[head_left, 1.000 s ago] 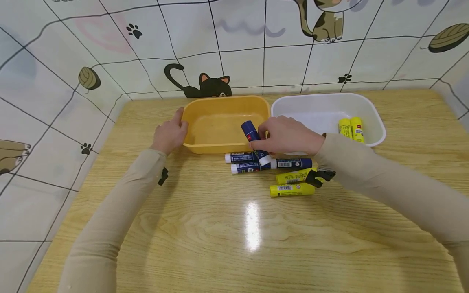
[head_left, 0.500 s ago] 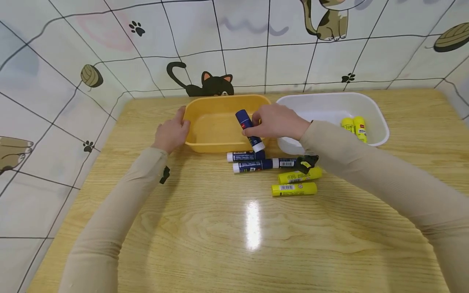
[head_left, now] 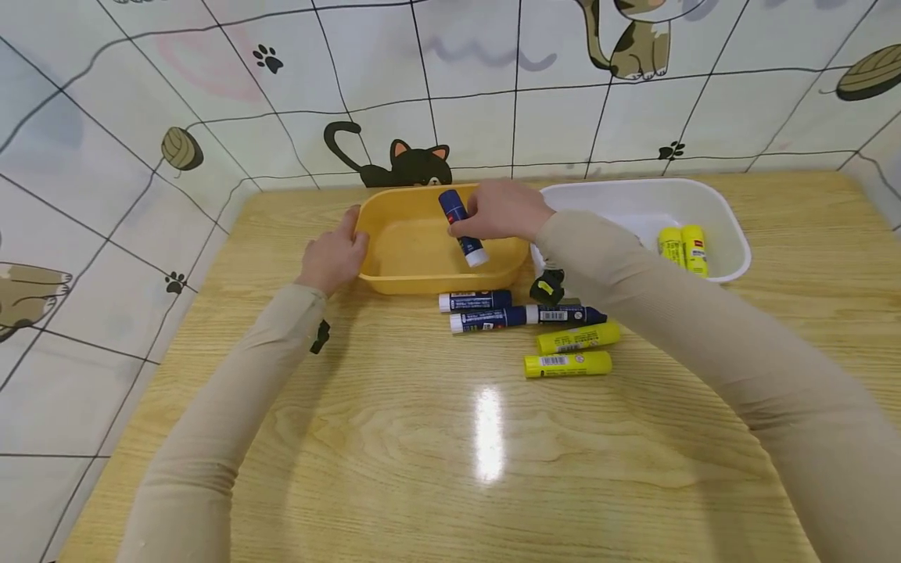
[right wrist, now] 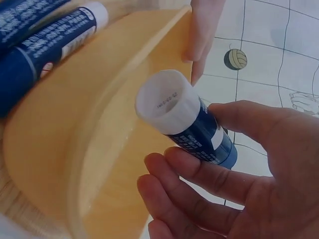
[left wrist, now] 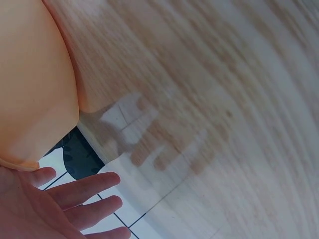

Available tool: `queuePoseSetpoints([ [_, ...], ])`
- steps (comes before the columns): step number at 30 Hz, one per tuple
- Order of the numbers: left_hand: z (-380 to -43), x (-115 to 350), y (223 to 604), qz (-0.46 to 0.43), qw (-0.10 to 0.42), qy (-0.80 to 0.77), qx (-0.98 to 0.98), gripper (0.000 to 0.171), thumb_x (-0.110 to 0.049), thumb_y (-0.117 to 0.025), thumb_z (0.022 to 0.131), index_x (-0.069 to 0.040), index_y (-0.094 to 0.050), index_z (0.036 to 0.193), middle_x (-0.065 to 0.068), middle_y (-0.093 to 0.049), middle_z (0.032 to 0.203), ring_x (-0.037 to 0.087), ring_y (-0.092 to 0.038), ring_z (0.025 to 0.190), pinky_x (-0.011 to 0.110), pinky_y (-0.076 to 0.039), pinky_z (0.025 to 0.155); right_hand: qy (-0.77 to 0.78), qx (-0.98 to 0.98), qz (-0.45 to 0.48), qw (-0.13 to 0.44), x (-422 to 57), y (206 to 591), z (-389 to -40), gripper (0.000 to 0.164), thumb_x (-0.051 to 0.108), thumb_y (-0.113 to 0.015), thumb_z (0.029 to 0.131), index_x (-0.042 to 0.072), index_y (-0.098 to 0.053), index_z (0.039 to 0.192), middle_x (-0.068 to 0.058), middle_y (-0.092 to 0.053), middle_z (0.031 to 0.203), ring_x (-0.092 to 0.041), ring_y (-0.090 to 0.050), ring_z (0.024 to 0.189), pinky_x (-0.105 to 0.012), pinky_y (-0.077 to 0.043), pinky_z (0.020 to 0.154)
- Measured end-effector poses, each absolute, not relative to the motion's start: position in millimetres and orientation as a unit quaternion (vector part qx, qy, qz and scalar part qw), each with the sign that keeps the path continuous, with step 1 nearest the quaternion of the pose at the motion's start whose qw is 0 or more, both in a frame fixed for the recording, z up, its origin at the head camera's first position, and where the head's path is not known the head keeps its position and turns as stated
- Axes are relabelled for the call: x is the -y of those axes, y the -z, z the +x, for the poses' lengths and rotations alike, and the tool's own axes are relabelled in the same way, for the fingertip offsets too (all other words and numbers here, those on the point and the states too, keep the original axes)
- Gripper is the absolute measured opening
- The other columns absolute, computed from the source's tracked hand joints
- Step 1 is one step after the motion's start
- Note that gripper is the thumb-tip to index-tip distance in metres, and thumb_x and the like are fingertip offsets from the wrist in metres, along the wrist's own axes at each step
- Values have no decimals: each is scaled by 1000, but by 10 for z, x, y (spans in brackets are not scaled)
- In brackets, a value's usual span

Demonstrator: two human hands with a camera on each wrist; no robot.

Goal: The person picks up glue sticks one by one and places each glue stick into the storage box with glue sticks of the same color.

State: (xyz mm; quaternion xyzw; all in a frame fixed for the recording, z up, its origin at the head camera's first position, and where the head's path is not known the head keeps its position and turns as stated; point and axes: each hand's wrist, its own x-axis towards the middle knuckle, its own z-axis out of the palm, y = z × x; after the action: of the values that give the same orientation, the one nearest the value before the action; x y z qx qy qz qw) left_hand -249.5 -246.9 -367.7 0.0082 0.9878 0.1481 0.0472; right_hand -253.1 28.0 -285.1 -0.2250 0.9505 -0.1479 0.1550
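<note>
In the head view my right hand (head_left: 501,209) pinches a dark blue glue stick (head_left: 462,227) with a white end, tilted above the orange-yellow tray (head_left: 422,285). The right wrist view shows the glue stick (right wrist: 192,124) between thumb and fingertips, its hollow white end towards the camera. My left hand (head_left: 334,254) touches the left end of that tray; in the left wrist view its fingers (left wrist: 89,189) are straight beside the tray wall (left wrist: 40,74). Several blue glue sticks (head_left: 486,319) lie on the table in front of the tray, with two yellow glue sticks (head_left: 568,364) nearby.
A white tray (head_left: 735,266) stands to the right of the orange-yellow one, partly hidden by my right arm. Two yellow glue sticks (head_left: 683,249) are in its right end. Behind both trays rises a cat-patterned tiled wall (head_left: 472,133).
My right hand has moved up and left with the blue glue stick, from over the tray's front edge to over its inside. The left hand stays at the tray's end.
</note>
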Motion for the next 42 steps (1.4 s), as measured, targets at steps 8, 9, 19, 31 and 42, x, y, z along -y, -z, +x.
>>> queuePoseSetpoints([
  [8, -2500, 2440, 3663, 7, 52, -146, -988, 58, -34, -20, 99, -15, -17, 155, 30, -51, 132, 48, -51, 114, 60, -30, 99, 125, -952, -200, 196, -137, 2821, -2650, 40, 46, -58, 91, 9, -64, 75, -3, -64, 70, -19, -57, 70, -26, -33, 56],
  [9, -2497, 2442, 3661, 6, 52, -146, -988, 58, -34, -20, 100, -16, -17, 155, 30, -51, 132, 47, -51, 114, 60, -30, 99, 124, -951, -197, 203, -125, 2820, -2674, 40, 46, -58, 91, 8, -66, 79, -5, -67, 75, -20, -60, 73, -27, -35, 57],
  [19, -2485, 2447, 3661, 6, 57, -147, -987, 57, -34, -20, 100, -16, -17, 155, 31, -51, 132, 48, -51, 114, 60, -31, 98, 91, -942, -163, 279, -24, 2801, -2906, 41, 41, -57, 93, 2, -68, 100, -11, -69, 98, -23, -66, 89, -25, -48, 67],
  [31, -2487, 2433, 3657, 5, 47, -156, -987, 57, -34, -22, 100, -17, -19, 154, 31, -52, 130, 48, -53, 111, 57, -34, 96, 66, -931, -141, 328, -76, 2865, -3103, 42, 39, -54, 95, 2, -70, 108, -4, -70, 86, -17, -61, 86, -26, -44, 72],
  [42, -2501, 2443, 3697, 5, 46, -164, -985, 56, -34, -23, 100, -18, -19, 154, 32, -54, 126, 49, -55, 104, 57, -36, 96, 127, -934, 29, 332, -41, 2781, -2931, 31, 33, -59, 89, 12, -57, 112, -8, -49, 115, -25, -47, 96, -41, -42, 81],
])
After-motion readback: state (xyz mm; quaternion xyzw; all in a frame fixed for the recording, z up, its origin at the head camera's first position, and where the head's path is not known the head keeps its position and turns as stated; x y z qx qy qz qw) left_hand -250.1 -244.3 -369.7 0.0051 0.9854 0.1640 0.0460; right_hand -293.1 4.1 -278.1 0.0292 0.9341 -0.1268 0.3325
